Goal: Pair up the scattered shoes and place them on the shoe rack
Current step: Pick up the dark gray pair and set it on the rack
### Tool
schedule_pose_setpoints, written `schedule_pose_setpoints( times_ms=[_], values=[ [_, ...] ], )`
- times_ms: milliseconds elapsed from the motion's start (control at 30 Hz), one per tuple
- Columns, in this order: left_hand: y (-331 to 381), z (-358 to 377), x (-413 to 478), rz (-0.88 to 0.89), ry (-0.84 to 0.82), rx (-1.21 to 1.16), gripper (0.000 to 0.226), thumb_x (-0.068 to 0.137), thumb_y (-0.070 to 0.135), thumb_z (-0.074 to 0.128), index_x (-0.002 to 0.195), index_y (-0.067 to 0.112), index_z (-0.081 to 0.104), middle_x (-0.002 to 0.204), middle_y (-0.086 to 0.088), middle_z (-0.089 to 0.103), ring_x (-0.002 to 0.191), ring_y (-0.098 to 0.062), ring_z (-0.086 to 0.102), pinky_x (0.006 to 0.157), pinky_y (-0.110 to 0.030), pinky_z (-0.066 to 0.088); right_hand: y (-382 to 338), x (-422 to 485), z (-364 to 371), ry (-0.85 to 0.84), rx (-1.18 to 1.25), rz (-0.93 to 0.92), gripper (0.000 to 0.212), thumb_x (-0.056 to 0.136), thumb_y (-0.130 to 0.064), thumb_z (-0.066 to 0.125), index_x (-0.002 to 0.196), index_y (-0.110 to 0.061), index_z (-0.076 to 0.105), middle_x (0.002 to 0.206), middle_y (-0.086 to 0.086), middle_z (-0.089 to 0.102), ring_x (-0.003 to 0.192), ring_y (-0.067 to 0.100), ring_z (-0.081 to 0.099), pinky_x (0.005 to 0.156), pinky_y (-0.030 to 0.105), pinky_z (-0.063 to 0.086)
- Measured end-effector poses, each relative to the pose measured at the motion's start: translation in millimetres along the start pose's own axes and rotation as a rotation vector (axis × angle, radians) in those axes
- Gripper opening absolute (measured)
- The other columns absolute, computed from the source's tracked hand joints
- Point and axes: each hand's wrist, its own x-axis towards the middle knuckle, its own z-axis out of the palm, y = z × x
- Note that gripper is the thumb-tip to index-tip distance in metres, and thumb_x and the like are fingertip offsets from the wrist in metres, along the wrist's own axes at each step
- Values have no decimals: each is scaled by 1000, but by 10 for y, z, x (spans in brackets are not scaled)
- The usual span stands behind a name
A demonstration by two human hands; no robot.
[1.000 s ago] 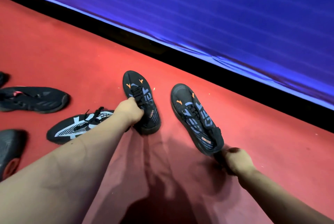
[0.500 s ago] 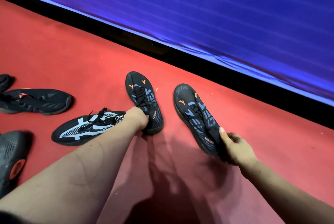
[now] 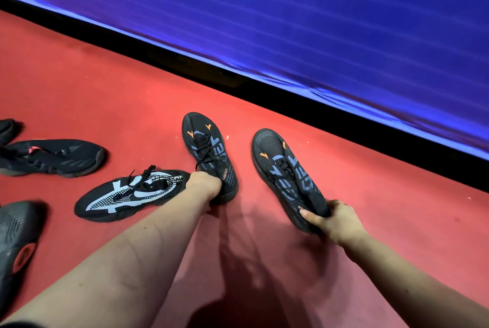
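The right hand (image 3: 333, 219) has shifted to clasp the orange-marked shoe (image 3: 285, 169) by its heel, the left hand (image 3: 203, 184) grips the twin (image 3: 203, 142) at 9 o'clock, so the pair seems ready to lift

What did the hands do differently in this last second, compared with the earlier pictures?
The right hand shifted from behind the heel of the right shoe to a fuller grip, fingers wrapped round the heel. The left hand stayed gripping the heel of the left shoe. Both shoes hardly moved.
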Motion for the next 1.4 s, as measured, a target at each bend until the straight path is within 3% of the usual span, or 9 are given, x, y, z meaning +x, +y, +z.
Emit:
schedule_pose_setpoints(
  times_ms=[167,267,400,567,867,1000,1133,1233,1400],
  values=[
    [-26,58,99,-32,6,-122,22,82,7,54,104,3,58,94,-15,58,76,-32,58,67,-40,57,-46,83,54,15,39,80,45,58,-44,83,92,-20,66,100,11,66,89,26,64,74,29,50],
    [9,137,67,-50,14,-273,9,74,1,61,80,6,56,69,-11,52,53,-22,48,42,-24,42,0,147,88,-45,197,107,53,44,-41,85,89,-18,70,89,3,73,81,22,69,75,32,57],
    [-7,176,-193,-87,29,-554,13,65,2,66,67,6,53,55,-8,48,46,-17,43,45,-19,37,-35,-124,28,-120,580,198,19,72,-6,77,89,-2,70,63,0,71,56,16,64,62,26,54],
    [-334,-88,-1124,-314,-182,-613,12,76,1,61,72,10,54,62,-5,55,51,-16,50,38,-17,46,-31,-990,-327,-189,690,485,20,74,-17,76,87,-12,62,76,4,62,63,15,50,56,26,38],
    [-406,-738,-3123,-489,-365,-456,11,80,-6,56,77,4,58,77,-10,60,72,-23,57,71,-35,50,-170,-2755,-1295,-197,816,780,20,78,-17,71,94,-8,64,78,6,65,52,13,59,44,22,38],
    [-65,-1251,-4148,-431,-448,-385,16,79,-11,50,80,2,60,80,-13,61,73,-25,57,73,-36,50,-328,-3846,-1948,-75,867,841,39,72,-24,77,102,-5,63,84,9,66,63,17,56,52,26,37],
    [256,-1708,-4987,-285,-551,-228,22,78,-12,49,85,4,63,74,-10,61,67,-20,56,63,-28,47,-597,-4791,-2383,-34,1136,896,23,79,-22,70,94,-6,63,82,12,67,55,18,60,47,25,40],
    [467,-1932,-5412,-157,-562,-123,24,78,-12,51,79,9,63,72,-9,58,68,-18,53,63,-28,45,-794,-5329,-2709,9,1249,888,23,88,-30,59,78,-10,55,64,8,51,33,14,46,38,19,31],
    [611,-2149,-6367,-54,-654,22,25,78,-7,56,96,6,65,85,-10,62,83,-21,55,66,-29,46,-757,-6345,-3221,146,1412,897,28,87,-34,60,74,-9,55,65,6,50,48,17,37,45,26,29]
  ],
)
